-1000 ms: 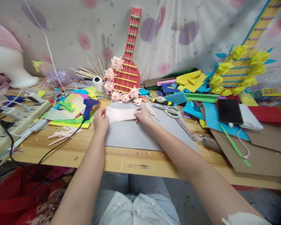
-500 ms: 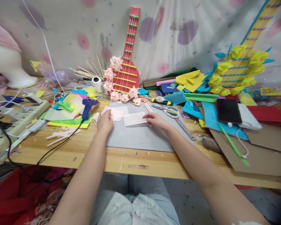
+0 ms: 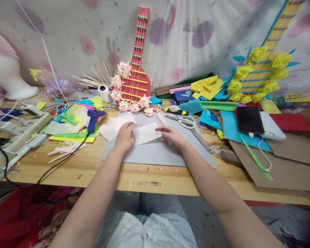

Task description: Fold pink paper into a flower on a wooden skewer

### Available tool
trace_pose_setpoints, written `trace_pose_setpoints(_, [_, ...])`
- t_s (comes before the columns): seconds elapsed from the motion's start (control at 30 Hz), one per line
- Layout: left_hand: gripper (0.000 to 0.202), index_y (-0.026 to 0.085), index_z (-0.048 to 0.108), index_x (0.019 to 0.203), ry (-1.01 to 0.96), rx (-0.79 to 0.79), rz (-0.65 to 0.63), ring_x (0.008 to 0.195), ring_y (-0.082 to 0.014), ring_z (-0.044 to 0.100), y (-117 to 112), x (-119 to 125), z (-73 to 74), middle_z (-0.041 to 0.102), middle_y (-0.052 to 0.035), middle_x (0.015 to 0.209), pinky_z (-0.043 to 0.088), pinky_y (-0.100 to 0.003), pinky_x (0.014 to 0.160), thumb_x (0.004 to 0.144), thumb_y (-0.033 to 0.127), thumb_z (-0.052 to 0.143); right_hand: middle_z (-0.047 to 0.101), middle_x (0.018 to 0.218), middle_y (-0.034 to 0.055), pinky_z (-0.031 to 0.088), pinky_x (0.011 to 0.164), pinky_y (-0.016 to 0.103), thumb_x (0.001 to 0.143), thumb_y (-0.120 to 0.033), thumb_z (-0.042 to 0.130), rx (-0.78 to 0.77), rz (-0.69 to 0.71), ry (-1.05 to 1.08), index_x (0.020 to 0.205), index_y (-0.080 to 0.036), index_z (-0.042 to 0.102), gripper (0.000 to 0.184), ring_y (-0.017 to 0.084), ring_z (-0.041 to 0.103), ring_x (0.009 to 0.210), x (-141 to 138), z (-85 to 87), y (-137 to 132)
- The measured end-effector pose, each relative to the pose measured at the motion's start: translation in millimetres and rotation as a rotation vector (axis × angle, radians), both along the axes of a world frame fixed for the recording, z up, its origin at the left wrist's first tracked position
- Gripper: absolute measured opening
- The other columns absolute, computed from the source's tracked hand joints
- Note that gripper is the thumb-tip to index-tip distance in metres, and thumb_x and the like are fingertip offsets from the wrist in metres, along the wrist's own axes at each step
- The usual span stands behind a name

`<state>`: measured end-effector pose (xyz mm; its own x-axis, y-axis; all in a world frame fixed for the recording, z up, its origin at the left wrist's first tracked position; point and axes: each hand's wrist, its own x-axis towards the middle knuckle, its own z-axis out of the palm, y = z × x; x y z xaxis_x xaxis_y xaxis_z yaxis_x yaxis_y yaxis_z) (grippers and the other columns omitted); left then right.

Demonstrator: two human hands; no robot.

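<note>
A pale, nearly white paper strip (image 3: 146, 133) stretches between my two hands, just above the grey cutting mat (image 3: 150, 156). My left hand (image 3: 125, 138) has its fingers closed at the strip's left end. At the right end, my right hand (image 3: 171, 135) pinches the strip between thumb and fingers. Behind my left hand lie several pale pink paper sheets (image 3: 113, 126), partly covered by it. Narrow pale strips (image 3: 161, 119) and scissors (image 3: 184, 121) rest near the mat's back edge, beyond my right hand.
A blue glue gun (image 3: 93, 120) stands on coloured paper at left, its cord trailing across the table. The red paper lute (image 3: 136, 82) with pink flowers leans at the back. A ruler (image 3: 201, 140), phone (image 3: 250, 120) and cardboard (image 3: 279, 168) lie right; a power strip (image 3: 38, 127) sits far left.
My left hand has moved right, off the pale pink sheets and onto the strip's left end. My right hand still holds the other end. The view has shifted slightly.
</note>
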<state>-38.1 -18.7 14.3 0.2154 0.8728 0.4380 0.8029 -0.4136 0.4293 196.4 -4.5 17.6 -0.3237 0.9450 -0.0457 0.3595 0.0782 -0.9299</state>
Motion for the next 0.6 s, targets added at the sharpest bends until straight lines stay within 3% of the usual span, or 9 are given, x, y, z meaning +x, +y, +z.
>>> trace_pose_setpoints(0.13, [0.058, 0.017, 0.049, 0.111, -0.009, -0.012, -0.163, 0.113, -0.0187, 0.041, -4.5, 6.4, 1.2, 0.049, -0.0063, 0.118, 0.031, -0.035, 0.099, 0.056, 0.003, 0.039, 0.036, 0.043, -0.0076, 0.025, 0.039, 0.018, 0.062, -0.015, 0.034, -0.044, -0.106, 0.057, 0.095, -0.015, 0.059, 0.041, 0.005, 0.030, 0.035, -1.9, -0.9, 0.4])
trace_pose_setpoints(0.27, [0.057, 0.017, 0.043, 0.115, -0.003, -0.074, -0.270, 0.111, -0.0215, 0.042, -9.1, 7.5, 2.6, 0.048, -0.0088, 0.118, 0.031, -0.038, 0.097, 0.059, 0.010, 0.047, 0.043, 0.050, -0.0078, 0.027, 0.040, 0.018, 0.062, -0.020, 0.045, 0.014, -0.109, 0.050, 0.092, -0.017, 0.058, 0.033, 0.004, 0.032, 0.038, -7.1, -9.5, 4.2])
trace_pose_setpoints(0.43, [0.048, 0.018, 0.047, 0.111, 0.048, -0.109, -0.223, 0.101, -0.0220, 0.048, -6.3, 10.2, -4.1, 0.055, -0.0084, 0.108, 0.036, -0.038, 0.089, 0.066, 0.030, 0.058, 0.048, 0.052, -0.0070, 0.028, 0.040, 0.019, 0.059, -0.027, 0.054, -0.011, -0.177, 0.069, 0.086, -0.016, 0.058, 0.029, 0.004, 0.035, 0.037, -9.4, -12.4, 5.8])
trace_pose_setpoints(0.53, [0.019, 0.019, 0.057, 0.091, 0.083, -0.096, -0.171, 0.088, -0.0180, 0.053, -1.6, 9.2, -8.0, 0.062, -0.0044, 0.090, 0.035, -0.036, 0.091, 0.075, 0.028, 0.049, 0.045, 0.049, -0.0075, 0.028, 0.040, 0.020, 0.062, -0.036, 0.055, -0.025, -0.150, 0.056, 0.083, -0.016, 0.059, 0.029, 0.005, 0.034, 0.037, -8.6, -12.5, 5.5])
trace_pose_setpoints(0.6, [0.015, 0.019, 0.059, 0.080, 0.101, -0.065, -0.148, 0.083, -0.0170, 0.054, -0.3, 8.2, -7.8, 0.063, -0.0033, 0.082, 0.033, -0.036, 0.093, 0.078, 0.026, 0.045, 0.046, 0.052, -0.0063, 0.029, 0.043, 0.020, 0.064, -0.038, 0.055, 0.004, -0.132, 0.007, 0.078, -0.016, 0.060, 0.026, 0.005, 0.035, 0.041, -7.9, -14.4, 6.3])
